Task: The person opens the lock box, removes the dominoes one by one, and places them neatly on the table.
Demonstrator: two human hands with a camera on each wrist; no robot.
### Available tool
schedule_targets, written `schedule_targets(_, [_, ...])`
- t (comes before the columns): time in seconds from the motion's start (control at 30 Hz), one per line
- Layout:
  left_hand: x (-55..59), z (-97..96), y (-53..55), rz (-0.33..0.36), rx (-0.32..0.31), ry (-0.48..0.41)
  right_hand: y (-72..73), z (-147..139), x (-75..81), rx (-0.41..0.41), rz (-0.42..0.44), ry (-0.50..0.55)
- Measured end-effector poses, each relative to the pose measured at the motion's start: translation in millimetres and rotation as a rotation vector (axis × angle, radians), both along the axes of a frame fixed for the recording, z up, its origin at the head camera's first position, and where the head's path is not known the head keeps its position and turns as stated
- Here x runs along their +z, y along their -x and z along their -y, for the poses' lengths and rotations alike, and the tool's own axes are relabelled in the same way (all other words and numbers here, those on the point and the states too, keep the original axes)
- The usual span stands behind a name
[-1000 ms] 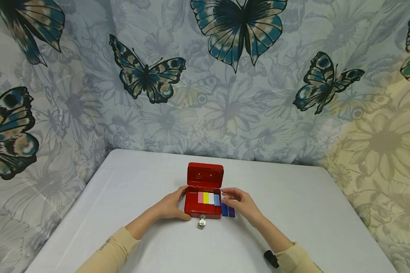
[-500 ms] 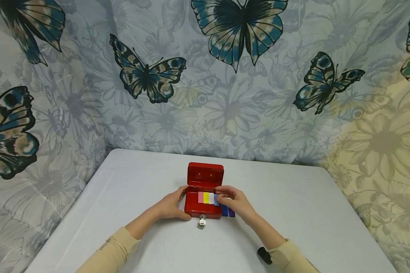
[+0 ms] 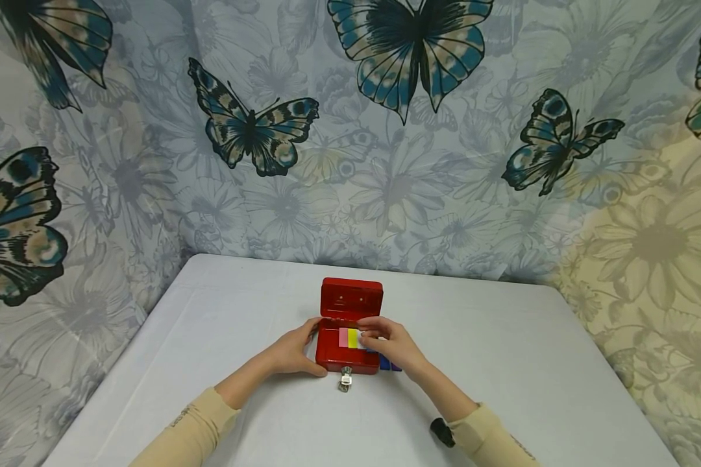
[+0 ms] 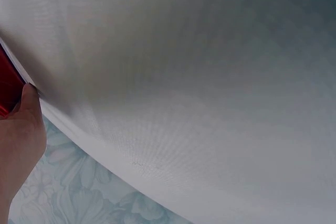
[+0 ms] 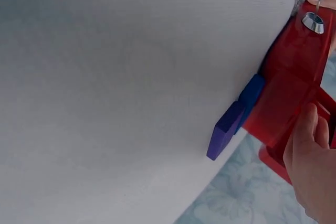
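Observation:
A red cash box (image 3: 334,358) stands with its lid (image 3: 351,298) raised at the back. My left hand (image 3: 292,350) grips its left side, thumb at the front corner and fingers toward the back. Inside lie a pink block (image 3: 343,337), a yellow block (image 3: 352,338) and a white one, side by side. My right hand (image 3: 394,344) reaches over the box's right wall, fingertips at the white block and covering most of a light-blue one. Its fingers are bent; I cannot tell whether they pinch a block.
A dark blue block (image 5: 253,92) and a purple block (image 5: 226,129) stand on the white table (image 3: 473,337) by the box's right side. A silver lock with a shiny hanging piece (image 3: 344,381) is at the front. A black object (image 3: 442,432) sits at my right cuff.
From beside the box's right wall, my right hand has moved left over the box, covering the light-blue block and part of the white one. My left hand and the box stay put.

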State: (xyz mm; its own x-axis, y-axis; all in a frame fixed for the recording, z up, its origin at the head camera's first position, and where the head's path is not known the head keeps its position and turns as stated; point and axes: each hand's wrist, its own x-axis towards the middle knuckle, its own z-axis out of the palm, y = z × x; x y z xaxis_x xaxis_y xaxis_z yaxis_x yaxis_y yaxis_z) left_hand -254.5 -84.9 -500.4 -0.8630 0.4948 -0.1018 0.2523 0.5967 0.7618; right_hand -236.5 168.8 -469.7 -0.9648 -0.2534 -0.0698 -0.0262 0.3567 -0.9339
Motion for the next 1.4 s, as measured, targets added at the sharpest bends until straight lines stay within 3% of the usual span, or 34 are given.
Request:
schedule_targets(0.83, [0.8,0.1,-1.1,0.006,-0.009,-0.016,2.6,17,-1.3,0.103,-0.074,-0.077])
schedule_targets(1.17, [0.0,1.1,0.0,-0.008,-0.013,-0.023,5.2,21,-1.3,0.134,-0.157,-0.220])
schedule_targets(1.4, [-0.5,1.6,0.5,-0.014,-0.020,-0.021,7.1,26,-2.9,0.188,-0.205,-0.263])
